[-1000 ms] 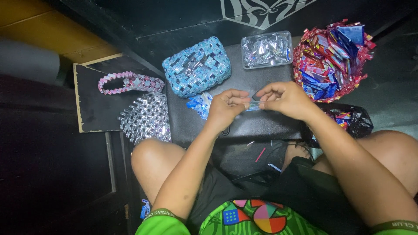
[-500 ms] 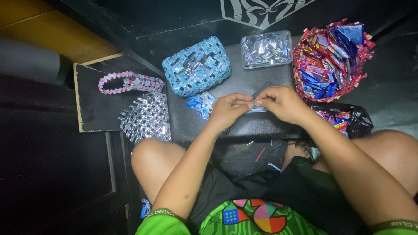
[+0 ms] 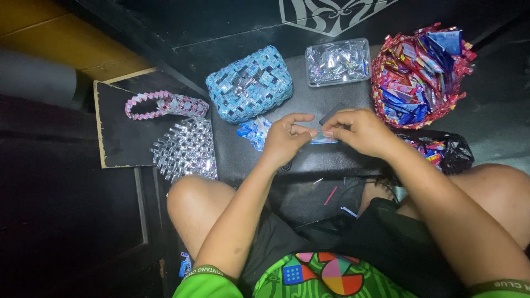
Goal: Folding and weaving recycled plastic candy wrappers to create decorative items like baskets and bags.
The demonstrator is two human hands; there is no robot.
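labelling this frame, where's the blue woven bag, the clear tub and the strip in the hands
blue woven bag (image 3: 249, 84), head view, middle of its woven top
clear tub (image 3: 338, 62), head view, on the foil pieces seen through its middle
strip (image 3: 324, 140), head view, its bluish end below the right fingers

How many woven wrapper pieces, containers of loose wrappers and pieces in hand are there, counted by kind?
Woven pieces: 4: blue basket, pink strap, silver panel, red and blue basket.
Clear tub of silver wrappers: 1.
Black bag of wrappers: 1.
Blue strip pinched between left hand and right hand: 1.
Total: 7.
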